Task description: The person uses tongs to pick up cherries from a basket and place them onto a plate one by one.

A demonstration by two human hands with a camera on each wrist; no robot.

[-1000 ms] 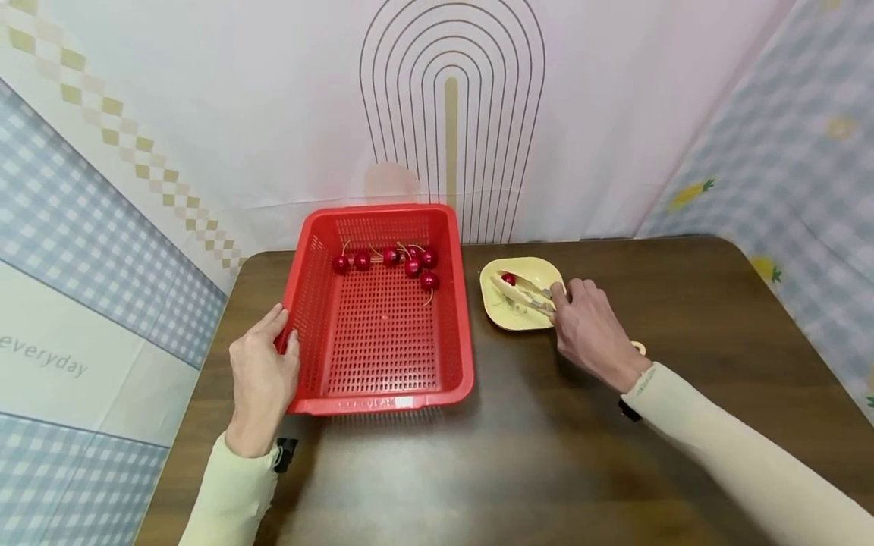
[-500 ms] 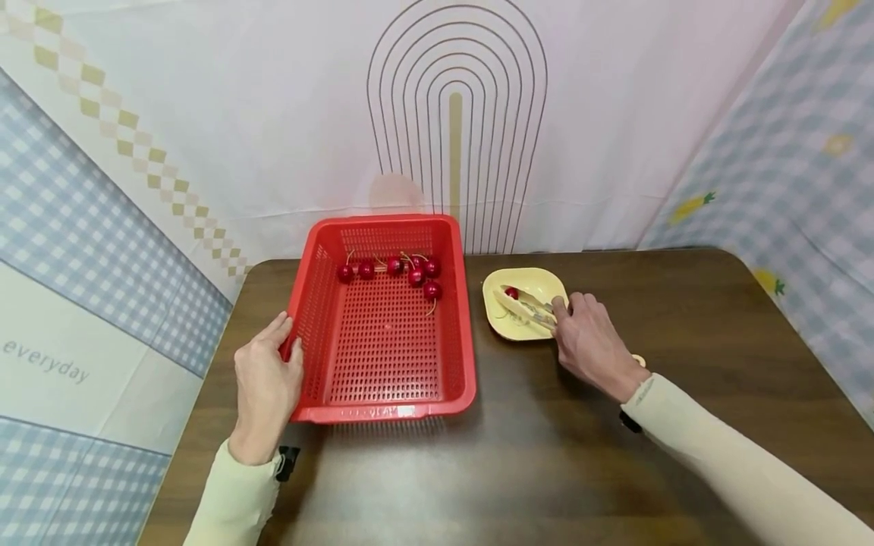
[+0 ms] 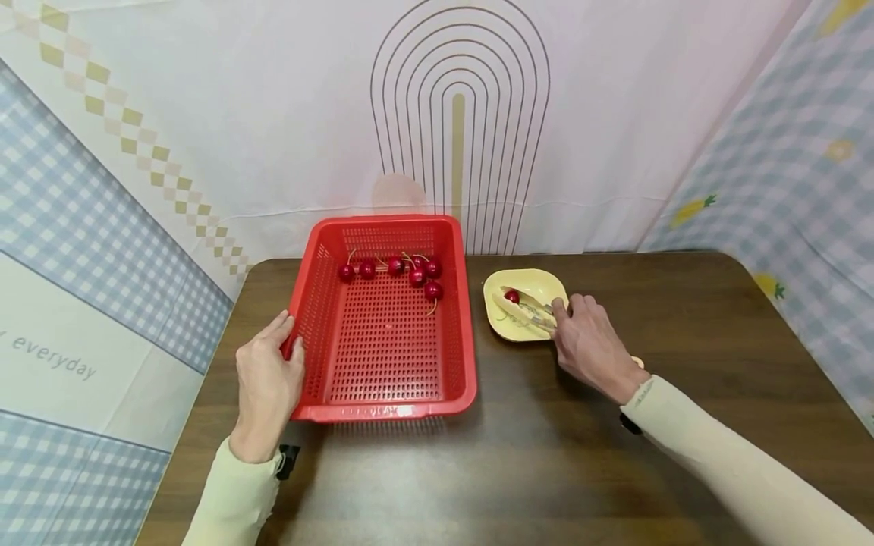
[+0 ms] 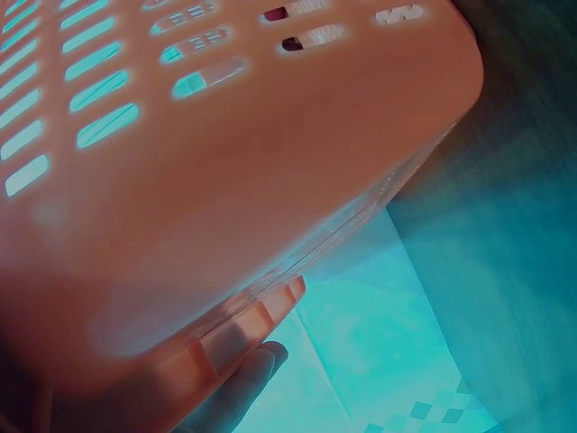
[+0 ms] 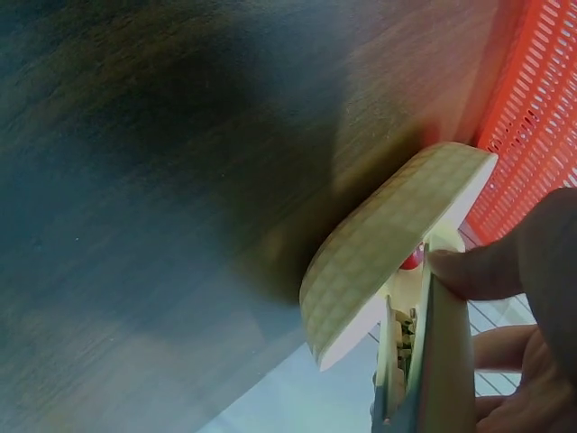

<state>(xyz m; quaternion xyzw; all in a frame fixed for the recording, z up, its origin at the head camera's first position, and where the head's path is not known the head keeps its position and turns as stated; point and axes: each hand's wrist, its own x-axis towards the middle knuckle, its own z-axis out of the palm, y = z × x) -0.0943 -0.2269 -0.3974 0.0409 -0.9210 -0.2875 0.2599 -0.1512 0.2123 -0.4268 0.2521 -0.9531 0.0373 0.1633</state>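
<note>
In the head view, my left hand [image 3: 269, 387] grips the left rim of a red perforated plastic basket [image 3: 389, 349]. Several dark-red cherries [image 3: 417, 277] with stems lie toward the basket's far side. To its right, a small yellow dish [image 3: 542, 280] contains a single cherry [image 3: 512, 296]. My right hand [image 3: 592, 345] holds cream-coloured tongs [image 3: 526, 312], whose tips reach into the dish on either side of that cherry. From the right wrist, the thumb presses on one arm of the tongs [image 5: 448, 352]. The left wrist view shows a finger [image 4: 261, 365] under the basket's rim [image 4: 225, 347].
Basket and dish stand near the far edge of a dark wooden table [image 3: 546, 462]. A patterned white cloth [image 3: 293, 114] hangs behind it, and blue-checked cloth [image 3: 785, 129] rises at the right side. The tongs' ring end [image 3: 638, 362] shows beyond the right wrist.
The head view has tilted a little, so everything sits slightly lower. The tongs' tips have shifted slightly about the cherry in the dish. My left hand keeps its grip on the basket.
</note>
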